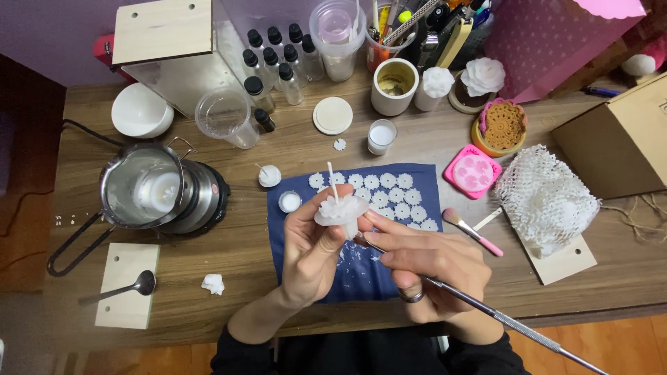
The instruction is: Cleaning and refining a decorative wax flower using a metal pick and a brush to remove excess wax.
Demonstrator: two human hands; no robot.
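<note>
left hand (313, 243): wax flower (340, 210) | right hand (424, 260): metal tool (514, 325)

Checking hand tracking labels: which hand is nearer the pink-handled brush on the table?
Right. The right hand, holding a metal tool, sits just left of the pink-handled brush. The left hand, holding the white wax flower, is farther left over the blue cloth.

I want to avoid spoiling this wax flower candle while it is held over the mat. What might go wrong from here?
1. The left hand holds the white wax flower candle only by its narrow base; pressure from the metal sculpting tool in the right hand might crack a petal or knock it loose.
2. If dropped, it would probably land on the small wax flowers laid on the blue mat and damage them.
</note>
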